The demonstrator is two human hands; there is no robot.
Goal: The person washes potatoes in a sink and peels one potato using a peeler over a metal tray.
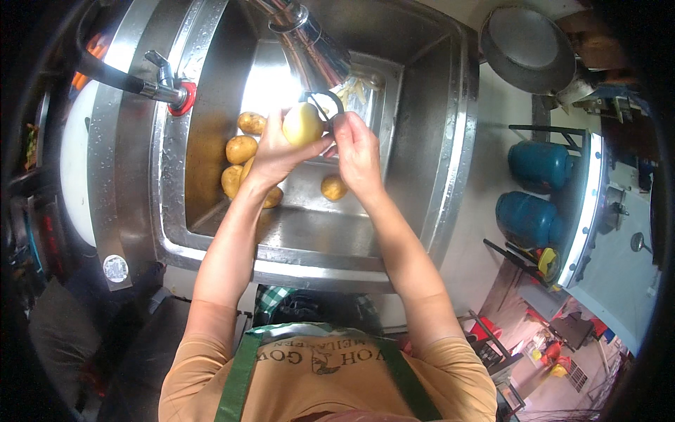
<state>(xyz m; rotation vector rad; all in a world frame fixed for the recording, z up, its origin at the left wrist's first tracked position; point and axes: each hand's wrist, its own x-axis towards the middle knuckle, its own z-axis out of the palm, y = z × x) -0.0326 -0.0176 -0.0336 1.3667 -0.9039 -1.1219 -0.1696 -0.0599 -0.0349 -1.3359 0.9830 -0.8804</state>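
My left hand (277, 150) holds a peeled, pale yellow potato (303, 125) above a stainless steel sink (316, 264). In my right hand (359, 153) is a black-handled peeler (328, 101), close against the potato's right side; its blade is partly hidden. Several unpeeled potatoes (241, 149) lie in the sink to the left, some behind my left wrist. Another unpeeled potato (333, 188) rests on the sink floor between my forearms. Pale peelings (354, 94) lie towards the back of the basin.
A metal faucet (316, 50) hangs over the basin just beyond the potato. At the left rim is a small tap (171, 95) with a hose. A wok-like pan (527, 50) is at the upper right, and blue gas cylinders (538, 166) stand right of the sink.
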